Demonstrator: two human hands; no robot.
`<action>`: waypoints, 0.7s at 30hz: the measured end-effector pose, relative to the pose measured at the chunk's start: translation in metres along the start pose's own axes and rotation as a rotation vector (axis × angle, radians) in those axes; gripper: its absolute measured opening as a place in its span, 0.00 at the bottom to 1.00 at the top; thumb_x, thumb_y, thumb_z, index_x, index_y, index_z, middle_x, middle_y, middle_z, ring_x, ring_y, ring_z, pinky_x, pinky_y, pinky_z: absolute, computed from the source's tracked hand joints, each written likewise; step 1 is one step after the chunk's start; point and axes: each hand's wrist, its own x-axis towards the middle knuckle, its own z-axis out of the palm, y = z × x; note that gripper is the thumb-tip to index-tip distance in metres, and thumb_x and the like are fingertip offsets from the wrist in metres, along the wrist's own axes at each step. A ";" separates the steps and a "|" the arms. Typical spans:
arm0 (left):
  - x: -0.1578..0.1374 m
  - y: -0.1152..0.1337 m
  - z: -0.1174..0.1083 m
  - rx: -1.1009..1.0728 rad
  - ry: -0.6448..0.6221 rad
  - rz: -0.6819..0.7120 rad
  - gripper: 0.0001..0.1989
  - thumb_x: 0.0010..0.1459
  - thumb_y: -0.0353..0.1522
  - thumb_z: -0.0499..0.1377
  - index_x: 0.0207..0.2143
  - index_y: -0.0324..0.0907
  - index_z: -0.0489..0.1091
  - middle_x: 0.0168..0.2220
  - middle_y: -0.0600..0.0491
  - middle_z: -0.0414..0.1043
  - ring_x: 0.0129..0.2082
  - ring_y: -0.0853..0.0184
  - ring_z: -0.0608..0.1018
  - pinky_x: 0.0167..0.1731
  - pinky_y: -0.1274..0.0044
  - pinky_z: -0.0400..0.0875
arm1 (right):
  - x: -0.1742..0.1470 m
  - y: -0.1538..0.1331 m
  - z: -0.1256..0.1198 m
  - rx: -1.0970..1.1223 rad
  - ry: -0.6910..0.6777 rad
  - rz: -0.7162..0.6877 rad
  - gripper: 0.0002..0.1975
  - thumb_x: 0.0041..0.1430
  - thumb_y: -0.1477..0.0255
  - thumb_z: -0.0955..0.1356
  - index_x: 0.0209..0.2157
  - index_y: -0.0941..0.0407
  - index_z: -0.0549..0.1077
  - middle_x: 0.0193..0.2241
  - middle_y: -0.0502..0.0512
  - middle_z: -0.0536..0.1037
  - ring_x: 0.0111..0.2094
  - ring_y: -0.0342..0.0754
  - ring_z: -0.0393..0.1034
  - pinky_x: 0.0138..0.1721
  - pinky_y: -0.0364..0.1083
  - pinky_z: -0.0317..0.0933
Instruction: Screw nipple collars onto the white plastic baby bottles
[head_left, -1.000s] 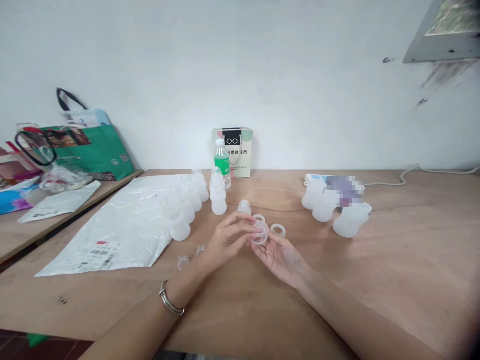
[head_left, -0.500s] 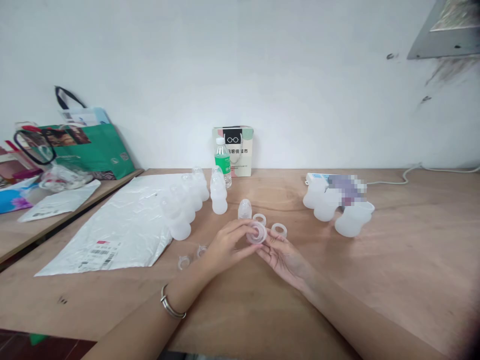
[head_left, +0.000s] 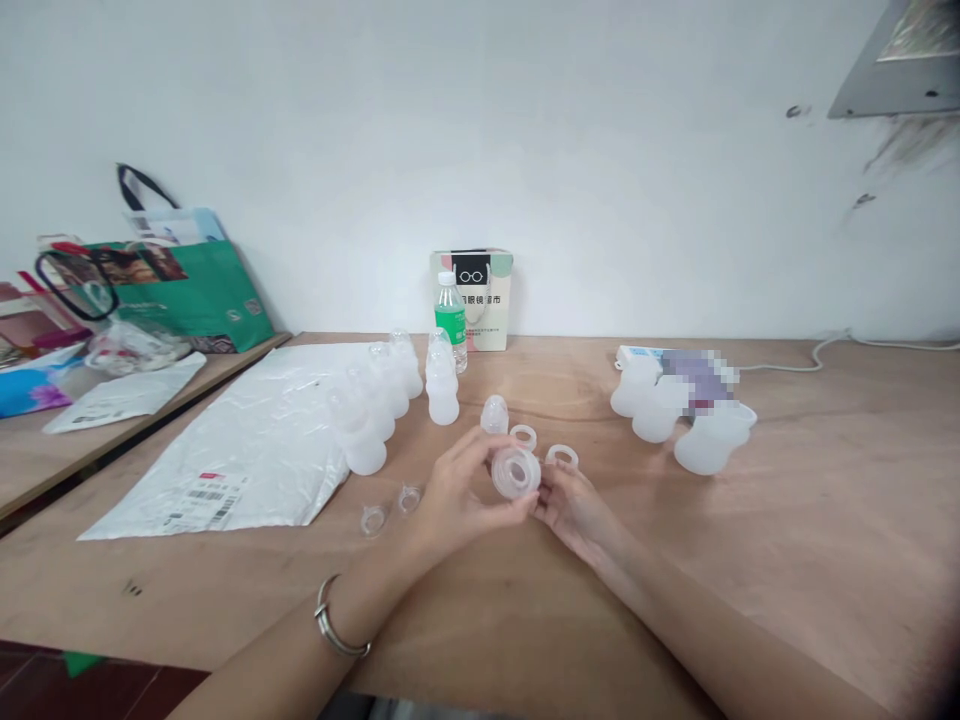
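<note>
My left hand (head_left: 461, 495) grips a translucent bottle collar (head_left: 516, 472) between thumb and fingers, its round opening facing me. Close against the collar's right side, my right hand (head_left: 566, 505) has its fingertips pinched together; what they hold is hidden. Just behind the hands stand a clear dome-shaped bottle cap (head_left: 494, 414), a white ring (head_left: 523, 437) and another white ring (head_left: 562, 457). Two small clear ringed pieces, one nearer (head_left: 373, 519) and one farther (head_left: 409, 498), lie left of my left wrist.
Several capped white baby bottles (head_left: 442, 395) stand at the left centre, some beside a white plastic mailer (head_left: 247, 450). Open white bottle bodies (head_left: 701, 445) stand at right, near a power strip (head_left: 637, 355). A water bottle (head_left: 451, 325) and paper bag (head_left: 495, 300) are at the wall.
The collar has turned to face me more and come slightly nearer. My right fingers have drawn in and curled at its right side. The view has shifted slightly.
</note>
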 end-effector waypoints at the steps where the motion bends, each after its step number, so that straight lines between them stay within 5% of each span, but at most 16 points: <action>1: 0.001 0.002 -0.005 0.023 0.058 0.015 0.17 0.49 0.31 0.62 0.43 0.43 0.65 0.36 0.53 0.69 0.34 0.68 0.71 0.35 0.77 0.67 | 0.000 0.000 -0.001 0.011 0.009 0.002 0.12 0.41 0.71 0.75 0.20 0.56 0.67 0.19 0.45 0.71 0.24 0.39 0.65 0.27 0.40 0.57; 4: 0.004 0.000 -0.017 0.081 0.105 0.016 0.17 0.50 0.32 0.62 0.43 0.42 0.65 0.36 0.53 0.68 0.34 0.68 0.70 0.35 0.76 0.66 | -0.002 0.002 0.001 0.008 -0.017 -0.012 0.11 0.43 0.72 0.74 0.25 0.55 0.68 0.21 0.46 0.73 0.26 0.40 0.67 0.28 0.40 0.58; 12: 0.001 -0.013 -0.014 -0.005 -0.144 -0.010 0.18 0.50 0.31 0.61 0.45 0.42 0.65 0.37 0.53 0.67 0.36 0.68 0.71 0.37 0.77 0.66 | -0.005 0.004 0.013 0.012 -0.138 -0.005 0.11 0.54 0.64 0.68 0.37 0.55 0.73 0.32 0.51 0.76 0.33 0.41 0.68 0.36 0.41 0.61; 21: -0.003 -0.002 -0.002 -0.027 -0.209 0.004 0.15 0.51 0.31 0.61 0.42 0.42 0.65 0.35 0.54 0.65 0.34 0.70 0.71 0.35 0.79 0.67 | -0.003 0.001 0.010 -0.093 -0.147 -0.086 0.08 0.42 0.71 0.74 0.23 0.57 0.72 0.22 0.46 0.71 0.25 0.39 0.62 0.28 0.39 0.57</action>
